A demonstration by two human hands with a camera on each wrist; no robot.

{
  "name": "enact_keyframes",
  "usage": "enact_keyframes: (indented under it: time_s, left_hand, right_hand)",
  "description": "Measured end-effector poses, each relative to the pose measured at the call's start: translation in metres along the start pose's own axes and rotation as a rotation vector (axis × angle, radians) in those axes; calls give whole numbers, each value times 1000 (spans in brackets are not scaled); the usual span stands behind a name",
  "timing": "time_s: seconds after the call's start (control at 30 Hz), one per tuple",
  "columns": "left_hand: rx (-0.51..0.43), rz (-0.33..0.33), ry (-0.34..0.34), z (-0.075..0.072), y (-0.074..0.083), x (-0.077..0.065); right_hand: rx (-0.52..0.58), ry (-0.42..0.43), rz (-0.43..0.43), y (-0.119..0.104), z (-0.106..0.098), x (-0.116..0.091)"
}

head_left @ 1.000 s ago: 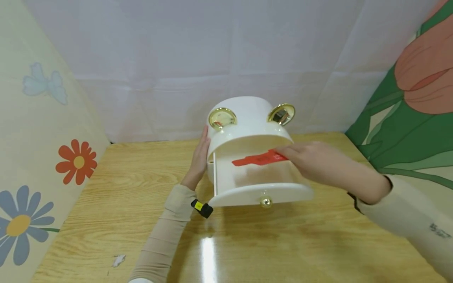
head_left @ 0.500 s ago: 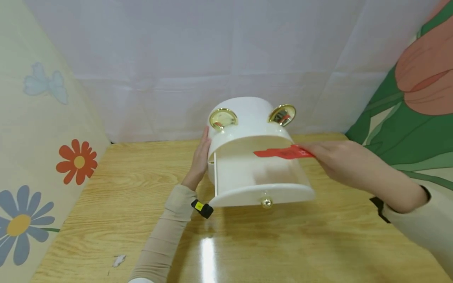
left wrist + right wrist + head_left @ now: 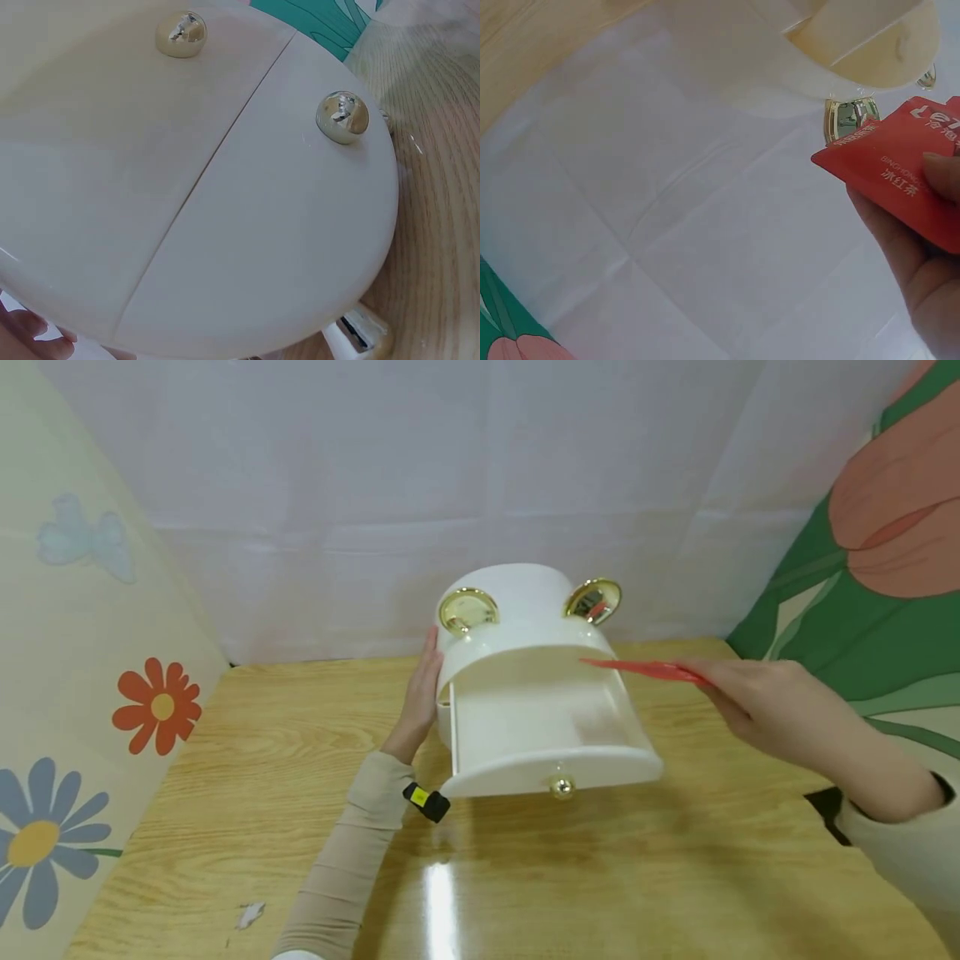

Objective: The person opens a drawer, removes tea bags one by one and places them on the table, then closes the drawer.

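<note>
A white storage box [image 3: 525, 593] with two gold ear-like discs stands on the table, its drawer [image 3: 517, 718] pulled out with nothing lying inside. The drawer's front carries a round gold knob [image 3: 562, 787]. My left hand [image 3: 417, 700] rests along the box's left side, fingers extended; a few of its fingers [image 3: 52, 346] show at the lower left of the left wrist view. My right hand [image 3: 795, 710] pinches red tea packets [image 3: 900, 161] with white print between thumb and fingers. Their far end overlaps the drawer's right upper corner in the head view.
The wooden table [image 3: 262, 777] has a pale torn patch [image 3: 251, 914] near its front left. A white cloth [image 3: 337, 510] hangs behind the box. Painted panels with flowers stand at the left [image 3: 75, 635] and right [image 3: 892, 610].
My right hand has moved right, drawing the red tea packets from over the drawer to its right side; they now appear nearly edge-on. My left hand and the box have stayed in place.
</note>
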State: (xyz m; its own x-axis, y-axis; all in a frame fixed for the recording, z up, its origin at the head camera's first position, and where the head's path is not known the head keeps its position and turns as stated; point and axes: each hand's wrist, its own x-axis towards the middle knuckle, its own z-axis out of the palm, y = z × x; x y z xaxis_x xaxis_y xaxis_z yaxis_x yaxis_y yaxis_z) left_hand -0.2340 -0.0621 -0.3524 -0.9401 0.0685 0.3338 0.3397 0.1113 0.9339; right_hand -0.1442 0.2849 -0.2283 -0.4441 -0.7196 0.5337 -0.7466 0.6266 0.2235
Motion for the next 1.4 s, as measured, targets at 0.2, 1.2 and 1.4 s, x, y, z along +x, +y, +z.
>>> enact_keyframes:
  time_s: [0.2, 1.2, 1.4]
  left_hand:
    - [8, 9, 8, -1, -1, 1]
    - [-5, 22, -12, -5, 1, 1]
    - [-10, 11, -19, -5, 3, 0]
  right_hand:
    - [-18, 40, 29, 8, 4, -14]
    - [286, -368, 548, 44, 91, -82]
    - [336, -403, 605, 48, 107, -88]
